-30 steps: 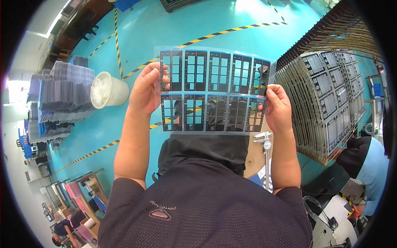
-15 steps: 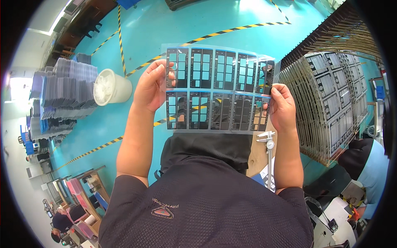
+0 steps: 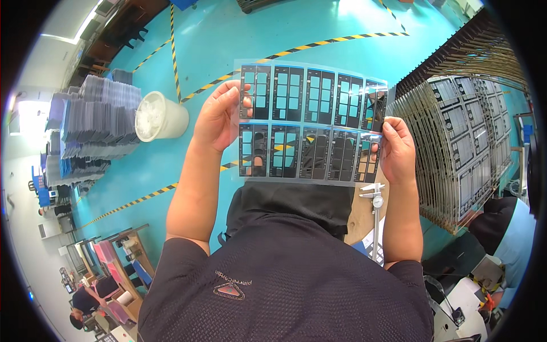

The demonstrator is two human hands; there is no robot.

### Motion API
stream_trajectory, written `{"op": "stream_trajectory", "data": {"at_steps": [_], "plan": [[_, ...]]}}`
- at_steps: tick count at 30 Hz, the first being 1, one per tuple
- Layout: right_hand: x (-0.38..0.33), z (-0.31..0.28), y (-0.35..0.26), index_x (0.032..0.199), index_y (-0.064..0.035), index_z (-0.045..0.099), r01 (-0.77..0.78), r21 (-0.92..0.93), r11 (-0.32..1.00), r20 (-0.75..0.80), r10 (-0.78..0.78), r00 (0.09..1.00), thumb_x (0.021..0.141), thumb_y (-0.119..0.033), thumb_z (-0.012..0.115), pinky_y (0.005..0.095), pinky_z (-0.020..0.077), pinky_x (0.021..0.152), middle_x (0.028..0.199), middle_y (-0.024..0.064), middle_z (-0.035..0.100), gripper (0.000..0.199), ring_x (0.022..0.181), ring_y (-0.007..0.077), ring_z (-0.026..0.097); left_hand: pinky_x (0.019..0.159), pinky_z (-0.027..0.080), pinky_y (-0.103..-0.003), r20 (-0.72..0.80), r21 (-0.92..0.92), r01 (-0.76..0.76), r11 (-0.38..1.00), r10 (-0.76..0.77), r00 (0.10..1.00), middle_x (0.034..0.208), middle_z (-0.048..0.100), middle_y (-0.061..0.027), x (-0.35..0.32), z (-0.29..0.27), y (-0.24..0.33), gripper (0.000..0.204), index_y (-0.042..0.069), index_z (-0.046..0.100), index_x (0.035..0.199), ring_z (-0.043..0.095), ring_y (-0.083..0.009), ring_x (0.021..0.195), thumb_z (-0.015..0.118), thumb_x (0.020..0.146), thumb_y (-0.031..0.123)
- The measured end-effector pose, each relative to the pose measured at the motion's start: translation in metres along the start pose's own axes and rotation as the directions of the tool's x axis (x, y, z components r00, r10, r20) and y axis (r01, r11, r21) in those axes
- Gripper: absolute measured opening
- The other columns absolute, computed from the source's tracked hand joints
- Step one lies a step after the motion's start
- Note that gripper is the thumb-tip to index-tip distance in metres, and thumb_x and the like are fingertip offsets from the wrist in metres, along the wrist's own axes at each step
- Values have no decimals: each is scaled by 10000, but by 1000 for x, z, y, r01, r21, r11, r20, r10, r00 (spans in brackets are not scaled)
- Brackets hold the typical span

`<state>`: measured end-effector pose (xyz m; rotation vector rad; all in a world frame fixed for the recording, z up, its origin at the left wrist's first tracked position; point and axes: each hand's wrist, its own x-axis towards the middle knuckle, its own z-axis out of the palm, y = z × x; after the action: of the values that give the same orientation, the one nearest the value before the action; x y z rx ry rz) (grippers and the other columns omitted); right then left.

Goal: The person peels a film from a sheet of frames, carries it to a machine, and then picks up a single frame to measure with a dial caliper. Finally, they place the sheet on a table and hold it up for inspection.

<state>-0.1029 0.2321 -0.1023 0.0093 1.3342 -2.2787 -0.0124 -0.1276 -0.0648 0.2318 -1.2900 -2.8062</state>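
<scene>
A clear plastic sheet [image 3: 302, 123] printed with two rows of black panels is held up in front of me. Its panels have see-through windows, and the teal floor shows through many of them. My left hand [image 3: 219, 117] pinches the left edge, with fingertips visible behind the film. At the opposite edge, my right hand [image 3: 397, 149] grips the sheet between thumb and fingers. Below the right part of the sheet, a dial caliper [image 3: 377, 208] lies on a brown board [image 3: 360, 214], beside my right forearm.
To the left are a white bucket [image 3: 162, 117] and tall stacks of grey sheets [image 3: 99, 119]. A wire drying rack [image 3: 441, 154] holding printed sheets stands at right. Another person's light blue sleeve [image 3: 515, 233] is at far right. Striped tape [image 3: 336, 39] crosses the floor.
Both hands and the printed sheet sit slightly farther right in the picture, and the surroundings have shifted the same way. The grip on the sheet is unchanged.
</scene>
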Motion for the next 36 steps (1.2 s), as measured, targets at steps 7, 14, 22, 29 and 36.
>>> {"op": "stream_trajectory", "data": {"at_steps": [7, 14, 22, 29, 36], "plan": [[0, -1, 2, 1056, -61, 518, 14, -21, 1000, -29, -14, 999, 987, -144, 518, 249, 506, 497, 856, 112, 669, 108, 595, 133, 612, 711, 517, -294, -20, -24, 22, 999, -23, 1000, 862, 647, -58, 0, -2, -1, 198, 25, 595, 1094, 621, -139, 810, 600, 933, 140], [-2, 2, 1, 1050, -61, 517, 30, -12, 999, -34, -30, 999, 990, -138, 510, 239, 502, 493, 849, 92, 662, 98, 592, 126, 608, 717, 528, -309, 36, -32, 22, 999, -21, 999, 894, 653, -64, -1, -6, -3, 197, 25, 596, 1093, 631, -149, 820, 604, 930, 136], [0, -6, 1, 1039, -68, 529, 41, -27, 999, -51, -43, 998, 990, -151, 515, 224, 475, 470, 845, 71, 661, 98, 580, 110, 597, 698, 540, -294, -16, 50, 12, 999, -11, 1000, 870, 661, -78, -6, 7, -5, 177, 30, 603, 1063, 641, -147, 809, 624, 910, 118], [0, -8, -4, 1031, -71, 532, 44, -59, 997, -48, -47, 998, 989, -158, 518, 221, 460, 455, 828, 58, 658, 98, 572, 92, 586, 739, 555, -320, 59, 100, 81, 992, -87, 994, 976, 627, -72, -7, 0, -3, 214, 13, 578, 1114, 647, -164, 867, 609, 918, 95], [-4, -15, -5, 1042, -102, 539, 19, -70, 997, -95, -26, 995, 981, -177, 536, 246, 457, 448, 824, 49, 651, 97, 587, 110, 588, 700, 523, -310, -5, 141, 21, 990, -20, 1000, 962, 651, -96, -10, 9, -7, 231, 22, 586, 1110, 627, -165, 782, 623, 910, 129]]}}
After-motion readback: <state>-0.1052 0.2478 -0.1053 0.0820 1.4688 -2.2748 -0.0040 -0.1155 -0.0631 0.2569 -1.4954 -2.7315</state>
